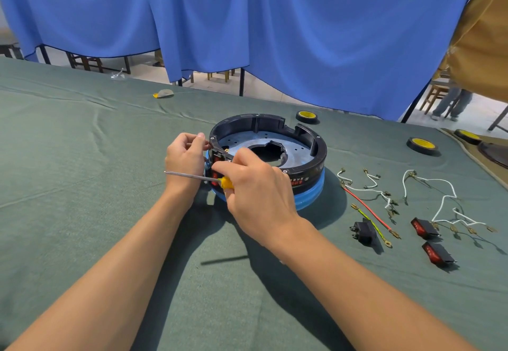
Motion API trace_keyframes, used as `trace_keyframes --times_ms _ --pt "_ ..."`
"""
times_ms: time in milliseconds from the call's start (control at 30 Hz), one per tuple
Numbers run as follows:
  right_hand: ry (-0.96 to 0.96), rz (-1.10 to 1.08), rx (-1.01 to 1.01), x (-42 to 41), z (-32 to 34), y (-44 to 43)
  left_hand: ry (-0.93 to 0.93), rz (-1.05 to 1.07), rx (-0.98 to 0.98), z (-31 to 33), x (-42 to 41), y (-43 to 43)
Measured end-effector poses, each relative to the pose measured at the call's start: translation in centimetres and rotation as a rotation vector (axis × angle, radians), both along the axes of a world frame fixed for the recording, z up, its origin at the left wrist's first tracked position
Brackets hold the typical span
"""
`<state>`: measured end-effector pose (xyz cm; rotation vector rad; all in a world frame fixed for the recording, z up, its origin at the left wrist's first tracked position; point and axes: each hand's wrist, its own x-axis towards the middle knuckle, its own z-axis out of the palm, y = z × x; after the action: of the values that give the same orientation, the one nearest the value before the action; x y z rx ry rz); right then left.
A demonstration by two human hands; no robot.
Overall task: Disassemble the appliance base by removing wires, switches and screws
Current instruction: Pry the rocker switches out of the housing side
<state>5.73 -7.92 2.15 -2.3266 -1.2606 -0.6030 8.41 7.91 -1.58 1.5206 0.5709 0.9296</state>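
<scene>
A round black appliance base (pixel 302 141) with a blue lower ring lies on the green cloth, open side up, a grey metal plate inside. My left hand (pixel 184 155) presses against its left outer wall, fingers curled at the rim. My right hand (pixel 255 183) grips a yellow-handled screwdriver (pixel 192 177) whose shaft points left across my left wrist, while its fingers reach onto a red switch (pixel 215 170) set in the base's left wall. Removed parts lie to the right: white wires (pixel 439 183), a red wire (pixel 368 209), a black socket (pixel 364 231) and two red rocker switches (pixel 424 228).
Three rolls of yellow-cored black tape (pixel 307 116) sit behind and to the right of the base. A small yellow scrap (pixel 163 93) lies far left on the cloth. Blue curtains hang behind the table. A person's legs stand at the far right.
</scene>
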Motion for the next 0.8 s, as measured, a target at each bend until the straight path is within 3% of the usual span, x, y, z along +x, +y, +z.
trace_keyframes --times_ms 133,233,467,633,800 --pt "-0.035 0.043 -0.027 0.0 0.3 -0.1 -0.014 0.016 -0.003 0.2 -0.2 -0.2" --pt "-0.005 0.096 -0.025 0.3 0.6 -0.3 -0.017 0.069 0.103 0.2 -0.3 -0.4" --pt "0.067 0.151 0.141 0.5 1.5 -1.7 0.007 0.059 0.262 0.5 -0.7 -1.4" --pt "0.293 0.148 0.276 2.0 2.8 -7.0 -0.032 0.088 0.716 1.4 -1.8 -3.5" --pt "0.576 -0.007 0.203 4.7 3.2 -15.4 -0.008 -0.006 1.128 0.8 -1.8 -6.9"
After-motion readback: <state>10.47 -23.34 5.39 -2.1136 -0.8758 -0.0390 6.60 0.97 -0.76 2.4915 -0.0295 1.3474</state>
